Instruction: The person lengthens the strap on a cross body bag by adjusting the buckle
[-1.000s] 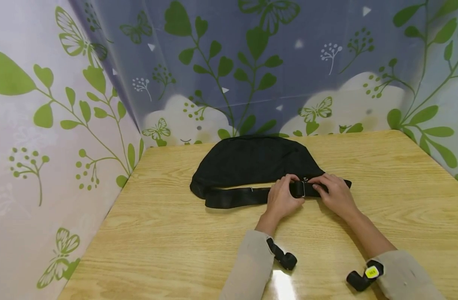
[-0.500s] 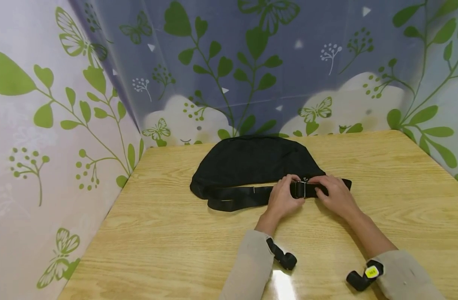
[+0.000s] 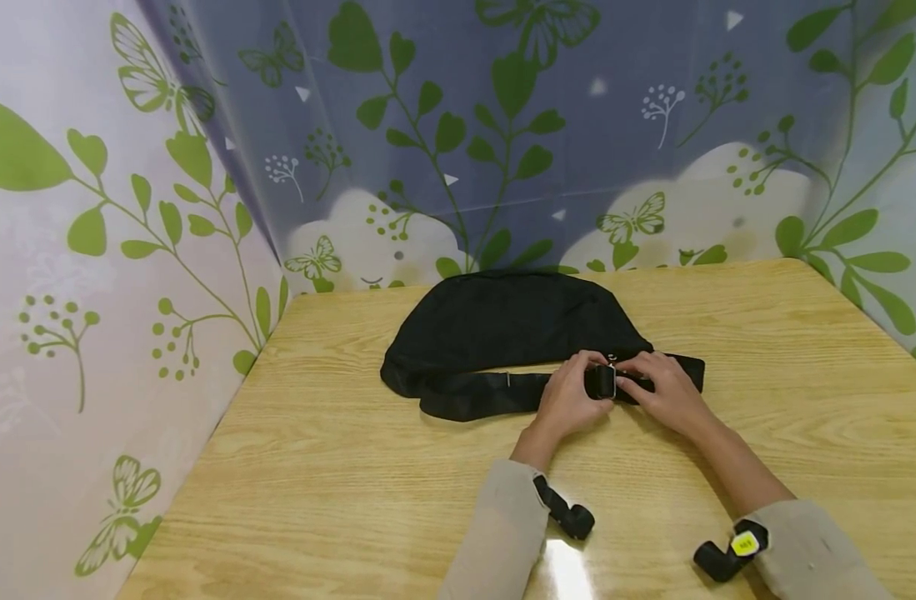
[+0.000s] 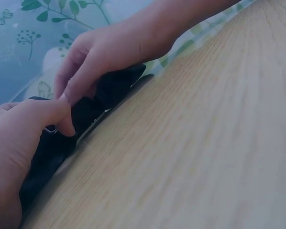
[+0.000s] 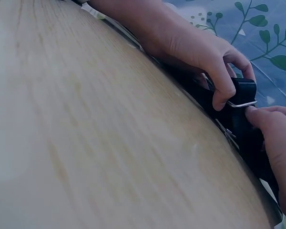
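Observation:
A black waist bag [image 3: 513, 321] lies on the table, its black strap [image 3: 488, 396] running along the near side. My left hand [image 3: 570, 396] grips the strap just left of a metal slider buckle [image 3: 614, 382]. On the other side, my right hand [image 3: 668, 387] pinches the strap close against that buckle. In the right wrist view, the strap passes through the metal buckle [image 5: 243, 103], with the right thumb touching near its edge. The left wrist view has both hands close together over the dark strap, and the fingers cover part of it.
The wood-grain table [image 3: 337, 492] extends around the bag. A patterned cloth backdrop [image 3: 458, 150] with leaves and butterflies rises behind the table and along both sides. Black bands [image 3: 570, 517] hang at the sleeve cuffs.
The buckle has shifted slightly right in the left hand. The strap's left loop has slid a little right too. My right fingers have come closer to the buckle; the bag stays nearly still.

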`<state>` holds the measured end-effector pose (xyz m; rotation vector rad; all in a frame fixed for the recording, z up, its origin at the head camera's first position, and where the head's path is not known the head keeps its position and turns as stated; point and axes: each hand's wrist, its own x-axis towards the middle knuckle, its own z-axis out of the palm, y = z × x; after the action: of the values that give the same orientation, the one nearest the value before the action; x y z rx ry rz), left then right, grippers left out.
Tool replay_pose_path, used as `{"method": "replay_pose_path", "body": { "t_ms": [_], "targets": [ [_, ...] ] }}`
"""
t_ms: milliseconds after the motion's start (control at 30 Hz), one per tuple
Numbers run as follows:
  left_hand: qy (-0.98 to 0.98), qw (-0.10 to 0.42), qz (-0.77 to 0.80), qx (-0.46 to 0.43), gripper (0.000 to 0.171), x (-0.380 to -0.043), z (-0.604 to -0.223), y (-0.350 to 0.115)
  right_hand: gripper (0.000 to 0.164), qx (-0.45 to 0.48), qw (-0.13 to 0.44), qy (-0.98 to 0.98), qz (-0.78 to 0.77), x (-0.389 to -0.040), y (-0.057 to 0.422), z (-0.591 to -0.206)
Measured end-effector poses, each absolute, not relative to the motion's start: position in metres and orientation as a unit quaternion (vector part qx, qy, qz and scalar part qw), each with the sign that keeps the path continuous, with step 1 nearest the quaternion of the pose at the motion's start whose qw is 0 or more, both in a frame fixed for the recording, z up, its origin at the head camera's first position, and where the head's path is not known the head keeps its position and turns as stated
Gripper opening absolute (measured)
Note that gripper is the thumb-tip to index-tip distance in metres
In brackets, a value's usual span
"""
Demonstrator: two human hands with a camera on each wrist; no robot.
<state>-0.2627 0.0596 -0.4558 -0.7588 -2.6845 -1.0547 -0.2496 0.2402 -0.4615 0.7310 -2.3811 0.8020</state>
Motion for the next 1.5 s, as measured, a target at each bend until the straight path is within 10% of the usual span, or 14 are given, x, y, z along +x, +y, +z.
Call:
{"method": "replay_pose_path", "body": {
  "t_ms": [833,1500],
  "targets": [
    [-0.885,0.091,-0.418,-0.184,0.030,-0.2625,-0.4557,0.0599,0.016,0.233,0.317,-0.897,0.200,-0.2497,0.2430,-0.4612],
    [-0.892,0.099,-0.394,-0.197,0.015,-0.2640,-0.4579,0.0623,0.060,0.233,0.144,-0.923,0.269,-0.2430,0.2358,-0.4556]
  ]
}}
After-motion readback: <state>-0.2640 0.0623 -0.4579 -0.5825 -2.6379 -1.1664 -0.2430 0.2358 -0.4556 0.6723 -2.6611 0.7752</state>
